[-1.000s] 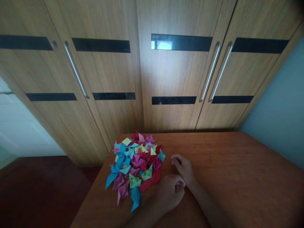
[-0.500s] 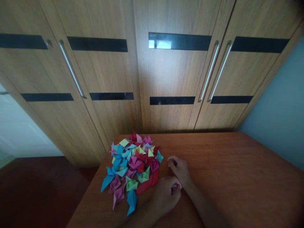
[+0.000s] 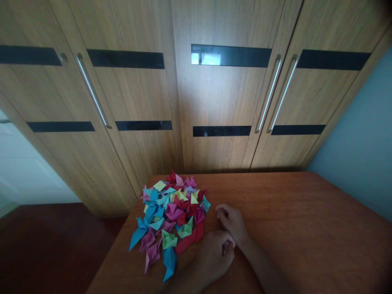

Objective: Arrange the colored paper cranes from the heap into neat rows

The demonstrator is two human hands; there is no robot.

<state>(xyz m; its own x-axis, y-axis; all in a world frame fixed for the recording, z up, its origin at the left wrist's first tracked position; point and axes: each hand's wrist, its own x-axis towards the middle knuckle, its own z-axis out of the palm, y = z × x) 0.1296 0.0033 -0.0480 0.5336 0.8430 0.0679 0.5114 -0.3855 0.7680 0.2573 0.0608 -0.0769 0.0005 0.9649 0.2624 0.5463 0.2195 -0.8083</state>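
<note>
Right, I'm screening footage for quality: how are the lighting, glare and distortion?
Head view: bright glare on a glossy black strip; dim left hand and right hand; floor in deep shadow; wardrobe doors apparently splayed by lens distortion.

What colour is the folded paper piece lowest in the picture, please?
The lowest folded paper piece is blue; it shows best in the head view.

The lone view looked out from the person's head, above the near side of the wooden table [image 3: 290, 228], facing twelve o'clock and pitched downward. The tabletop lay close, spreading across the frame from seven to four o'clock; the wardrobe [image 3: 220, 98] stood farther off, filling ten through two o'clock. Both forearms [image 3: 266, 264] came in nearest the lens, around six o'clock
</note>
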